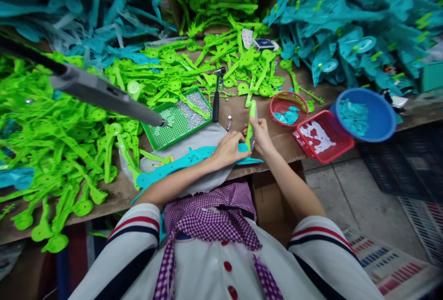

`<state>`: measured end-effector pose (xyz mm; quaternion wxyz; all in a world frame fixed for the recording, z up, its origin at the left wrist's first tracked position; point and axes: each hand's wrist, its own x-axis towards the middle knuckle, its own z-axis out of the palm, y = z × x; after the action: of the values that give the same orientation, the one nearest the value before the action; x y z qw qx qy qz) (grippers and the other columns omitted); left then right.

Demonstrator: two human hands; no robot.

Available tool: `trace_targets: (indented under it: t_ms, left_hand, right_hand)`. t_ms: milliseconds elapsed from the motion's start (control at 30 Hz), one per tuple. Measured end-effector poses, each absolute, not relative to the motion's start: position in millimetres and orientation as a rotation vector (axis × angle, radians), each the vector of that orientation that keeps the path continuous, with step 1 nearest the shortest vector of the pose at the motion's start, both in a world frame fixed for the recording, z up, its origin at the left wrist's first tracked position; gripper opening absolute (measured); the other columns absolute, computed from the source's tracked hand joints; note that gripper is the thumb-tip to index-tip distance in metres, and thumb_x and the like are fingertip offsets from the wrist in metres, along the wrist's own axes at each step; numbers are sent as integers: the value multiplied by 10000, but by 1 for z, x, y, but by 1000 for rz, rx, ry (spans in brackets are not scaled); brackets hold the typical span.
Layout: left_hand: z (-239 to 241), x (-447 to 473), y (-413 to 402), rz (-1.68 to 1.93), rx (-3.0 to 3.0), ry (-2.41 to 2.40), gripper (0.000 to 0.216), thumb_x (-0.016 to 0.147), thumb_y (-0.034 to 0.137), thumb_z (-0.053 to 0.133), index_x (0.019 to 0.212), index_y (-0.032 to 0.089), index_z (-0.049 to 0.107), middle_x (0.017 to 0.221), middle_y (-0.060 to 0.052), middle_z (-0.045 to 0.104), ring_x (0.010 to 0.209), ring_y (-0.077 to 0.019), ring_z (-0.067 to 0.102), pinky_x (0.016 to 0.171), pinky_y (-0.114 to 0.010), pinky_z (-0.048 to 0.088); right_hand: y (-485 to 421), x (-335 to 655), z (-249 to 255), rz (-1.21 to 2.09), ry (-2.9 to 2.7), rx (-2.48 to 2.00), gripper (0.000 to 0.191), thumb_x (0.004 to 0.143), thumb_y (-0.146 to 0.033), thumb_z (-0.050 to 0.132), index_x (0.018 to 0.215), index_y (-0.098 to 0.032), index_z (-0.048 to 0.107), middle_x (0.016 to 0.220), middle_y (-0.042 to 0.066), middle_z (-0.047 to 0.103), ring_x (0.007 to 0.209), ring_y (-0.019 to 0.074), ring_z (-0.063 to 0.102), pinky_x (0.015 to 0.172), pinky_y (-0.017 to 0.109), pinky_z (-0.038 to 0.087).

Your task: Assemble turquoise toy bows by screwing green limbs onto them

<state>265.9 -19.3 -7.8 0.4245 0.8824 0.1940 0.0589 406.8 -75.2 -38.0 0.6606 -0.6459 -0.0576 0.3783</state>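
A long blue plastic part lies across a grey cloth at the table's front edge. My left hand grips it near its right end, thumb and fingers closed about it. Upright in my right hand is a bright green plastic part, pinched between thumb and fingers. Its lower end meets the blue part beside my left fingertips; whether the two are joined is hidden. Behind my hands lie a black-handled hammer and a small metal pin-like piece.
A grey electric screwdriver hangs at left above a green basket of small metal pieces. Green parts heap at left, blue parts at back right. Right are red baskets and a blue basin.
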Motion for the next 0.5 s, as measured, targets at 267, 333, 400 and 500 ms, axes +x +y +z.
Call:
trace_targets:
  t_ms: [267, 333, 400, 500]
  left_hand:
    - [-22, 264, -25, 277, 2141, 640, 400, 735, 320, 720, 917, 253, 370, 945, -46, 566, 898, -217, 556, 833, -410, 500]
    - [-23, 264, -26, 278, 2133, 625, 395, 732, 312, 712, 913, 252, 365, 937, -43, 557, 890, -211, 552, 828, -401, 497]
    - [-23, 266, -24, 287, 2131, 585, 385, 729, 312, 711, 920, 248, 382, 957, -45, 560, 916, -212, 555, 849, -399, 494]
    - [-20, 267, -12, 302, 2100, 595, 381, 746, 370, 715, 979, 229, 449, 1073, -77, 580, 1017, -224, 556, 899, -398, 481]
  right_hand:
    - [-78, 403, -47, 766, -81, -1448, 637, 656, -672, 757, 905, -287, 315, 698, -111, 555, 533, 97, 569, 525, 247, 469]
    - [-79, 401, -49, 756, -90, -1461, 633, 668, -689, 740, 914, -289, 316, 708, -108, 551, 553, 104, 585, 533, 252, 472]
    - [-79, 400, -50, 738, -87, -1467, 630, 677, -710, 722, 914, -291, 315, 701, -109, 545, 567, 113, 595, 549, 263, 487]
    - [-78, 399, -51, 728, -62, -1457, 624, 685, -725, 709, 904, -293, 316, 690, -110, 551, 570, 117, 591, 569, 276, 508]
